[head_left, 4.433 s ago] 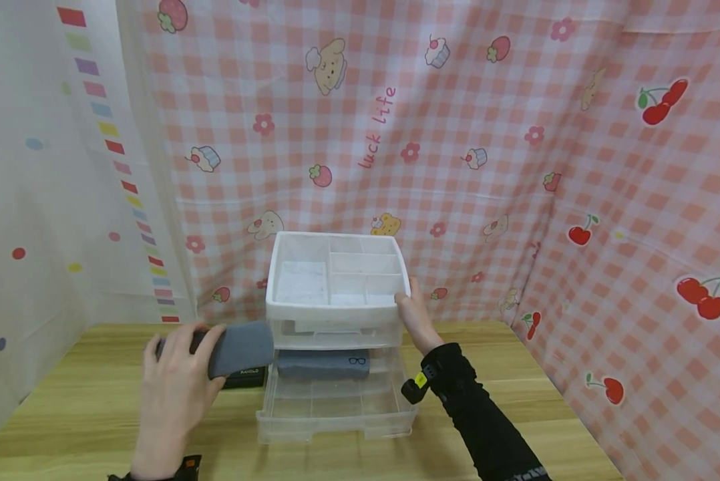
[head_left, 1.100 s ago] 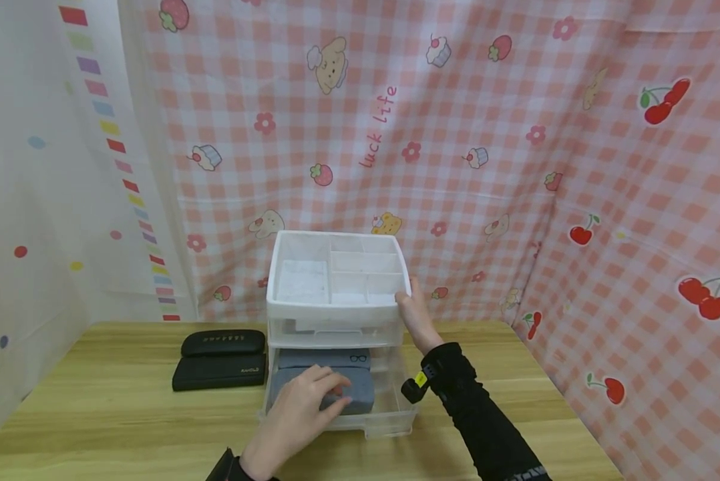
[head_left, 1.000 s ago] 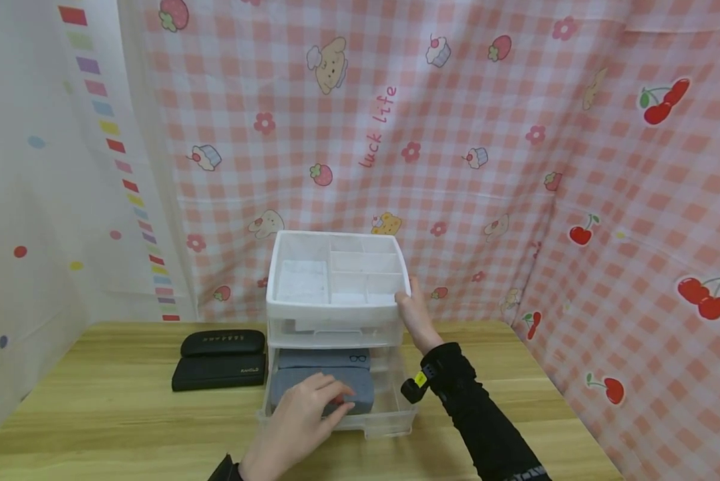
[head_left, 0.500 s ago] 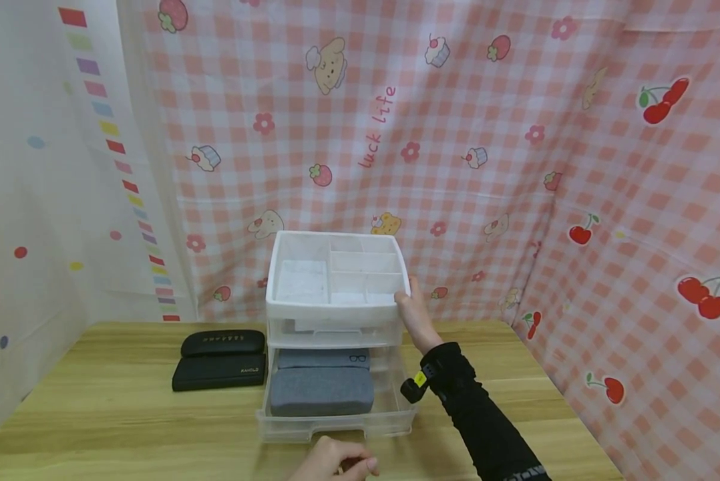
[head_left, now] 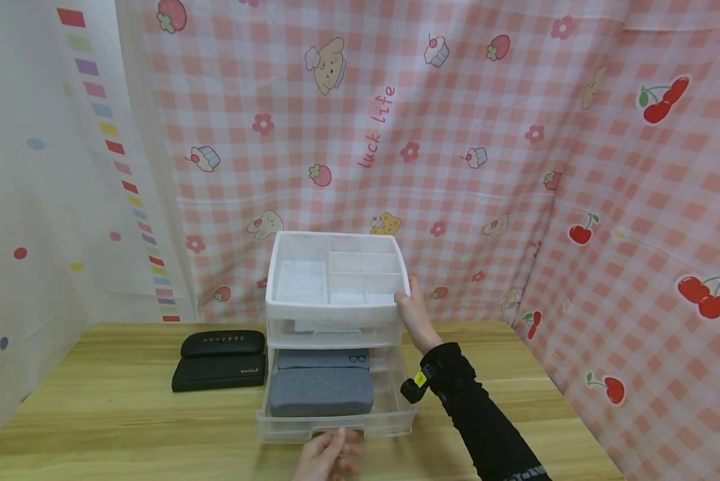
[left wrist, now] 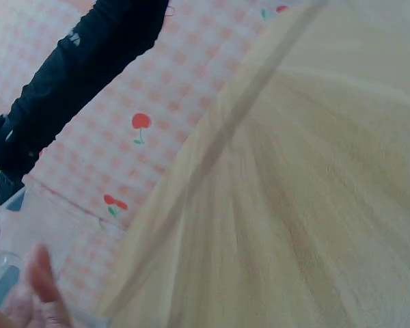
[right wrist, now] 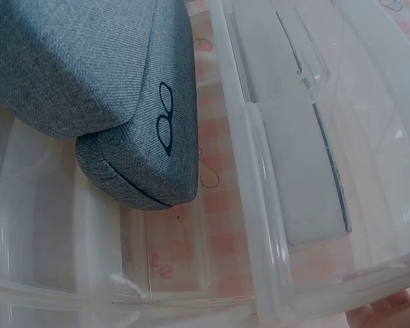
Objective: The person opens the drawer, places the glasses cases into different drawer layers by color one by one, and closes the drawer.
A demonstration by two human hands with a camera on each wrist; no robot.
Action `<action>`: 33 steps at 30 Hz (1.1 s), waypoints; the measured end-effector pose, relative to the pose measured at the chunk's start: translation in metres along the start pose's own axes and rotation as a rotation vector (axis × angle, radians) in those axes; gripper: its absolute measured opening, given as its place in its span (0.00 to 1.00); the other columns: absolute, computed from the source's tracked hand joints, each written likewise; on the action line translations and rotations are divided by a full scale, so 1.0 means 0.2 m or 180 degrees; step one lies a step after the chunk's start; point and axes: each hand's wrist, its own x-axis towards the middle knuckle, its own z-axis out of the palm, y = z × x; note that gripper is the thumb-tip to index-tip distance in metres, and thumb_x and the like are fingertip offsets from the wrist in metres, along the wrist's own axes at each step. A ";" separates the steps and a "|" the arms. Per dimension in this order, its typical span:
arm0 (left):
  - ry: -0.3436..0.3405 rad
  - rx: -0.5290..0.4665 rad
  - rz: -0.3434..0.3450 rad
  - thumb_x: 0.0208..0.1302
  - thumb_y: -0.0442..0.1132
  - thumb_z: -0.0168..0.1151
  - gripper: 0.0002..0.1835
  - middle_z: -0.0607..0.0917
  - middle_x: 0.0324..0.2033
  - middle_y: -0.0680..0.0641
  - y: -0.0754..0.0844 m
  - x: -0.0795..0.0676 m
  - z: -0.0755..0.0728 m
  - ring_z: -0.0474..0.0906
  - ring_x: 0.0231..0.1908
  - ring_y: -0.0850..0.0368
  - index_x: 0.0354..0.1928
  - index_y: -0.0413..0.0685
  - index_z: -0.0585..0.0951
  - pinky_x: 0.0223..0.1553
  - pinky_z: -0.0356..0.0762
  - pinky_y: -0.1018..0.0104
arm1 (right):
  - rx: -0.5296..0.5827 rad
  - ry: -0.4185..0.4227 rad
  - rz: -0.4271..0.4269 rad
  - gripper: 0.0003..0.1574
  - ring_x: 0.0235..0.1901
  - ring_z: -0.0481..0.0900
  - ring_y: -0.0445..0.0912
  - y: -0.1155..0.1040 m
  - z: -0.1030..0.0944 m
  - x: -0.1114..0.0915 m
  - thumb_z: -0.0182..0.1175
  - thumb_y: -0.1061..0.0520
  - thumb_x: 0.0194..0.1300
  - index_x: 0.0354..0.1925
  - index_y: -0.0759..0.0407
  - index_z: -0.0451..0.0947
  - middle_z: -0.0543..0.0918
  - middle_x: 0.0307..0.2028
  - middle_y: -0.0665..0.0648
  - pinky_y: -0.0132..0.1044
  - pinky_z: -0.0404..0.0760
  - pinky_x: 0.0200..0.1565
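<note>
A white and clear plastic drawer organizer (head_left: 330,305) stands on the table. My right hand (head_left: 417,317) grips its right side, thumb over the top rim. Its lower clear drawer (head_left: 390,425) is pulled out. Inside lie two grey-blue fabric glasses cases: the front glasses case (head_left: 322,391) and, behind it, the rear glasses case (head_left: 318,359) with a printed spectacles mark, also close up in the right wrist view. My left hand (head_left: 326,458) is at the drawer's front handle cutout, thumb tip right at the edge, fingers loosely bent; in the left wrist view it is blurred.
Two black cases, a rounded case (head_left: 223,343) and a flat case (head_left: 218,372) with gold lettering, lie on the wooden table (head_left: 113,414) left of the organizer. A checked curtain (head_left: 360,133) hangs behind and to the right.
My left hand has put the front grey-blue glasses case in the drawer, let go and drawn back to the drawer's front edge. My right hand has stayed on the organizer.
</note>
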 end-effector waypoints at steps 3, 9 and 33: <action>0.0155 -0.0189 0.0028 0.70 0.54 0.49 0.33 0.88 0.41 0.49 -0.01 0.01 -0.01 0.82 0.30 0.69 0.57 0.26 0.71 0.29 0.76 0.75 | 0.0028 0.0007 0.0021 0.31 0.57 0.62 0.57 0.05 -0.01 0.05 0.38 0.64 0.64 0.65 0.65 0.50 0.62 0.62 0.66 0.57 0.61 0.63; 0.0261 -0.0185 0.0106 0.69 0.53 0.50 0.31 0.87 0.46 0.48 -0.02 0.02 -0.02 0.81 0.37 0.72 0.58 0.29 0.73 0.33 0.77 0.76 | 0.0019 0.0043 0.0011 0.31 0.57 0.63 0.56 0.13 0.00 0.10 0.39 0.63 0.64 0.65 0.62 0.51 0.62 0.62 0.64 0.57 0.61 0.63; 0.0455 -0.0313 0.0310 0.71 0.52 0.47 0.27 0.87 0.45 0.55 0.04 0.14 -0.02 0.81 0.40 0.72 0.56 0.35 0.76 0.38 0.71 0.74 | -0.0106 -0.0114 0.0078 0.32 0.59 0.60 0.56 0.13 -0.03 0.12 0.38 0.61 0.65 0.66 0.63 0.49 0.60 0.63 0.64 0.57 0.57 0.65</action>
